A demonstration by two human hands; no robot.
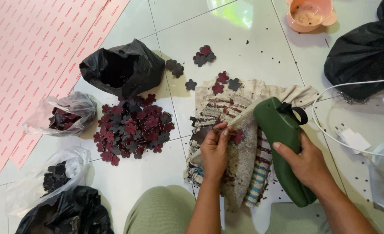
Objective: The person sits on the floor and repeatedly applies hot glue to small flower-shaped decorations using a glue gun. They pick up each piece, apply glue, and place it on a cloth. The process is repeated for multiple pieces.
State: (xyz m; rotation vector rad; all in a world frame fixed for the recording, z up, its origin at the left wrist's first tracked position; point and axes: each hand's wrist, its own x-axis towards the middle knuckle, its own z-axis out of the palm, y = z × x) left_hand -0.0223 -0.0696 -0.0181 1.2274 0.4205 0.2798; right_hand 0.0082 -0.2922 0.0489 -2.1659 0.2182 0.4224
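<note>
My left hand [215,149] pinches a small dark-red flower-shaped piece [237,137] over a striped, stained cloth [239,169] on the white tile floor. My right hand [307,164] grips a green bottle-shaped tool [283,138], whose thin nozzle points toward the flower piece. A big heap of dark-red and grey flower pieces [133,128] lies left of my left hand.
An open black bag [122,67] and two clear bags of flower pieces [64,115] [55,175] sit at left. A pink printed sheet [31,56] covers the far left. A pink bowl [309,14], another black bag [365,54] and a white charger with cable [352,138] lie at right.
</note>
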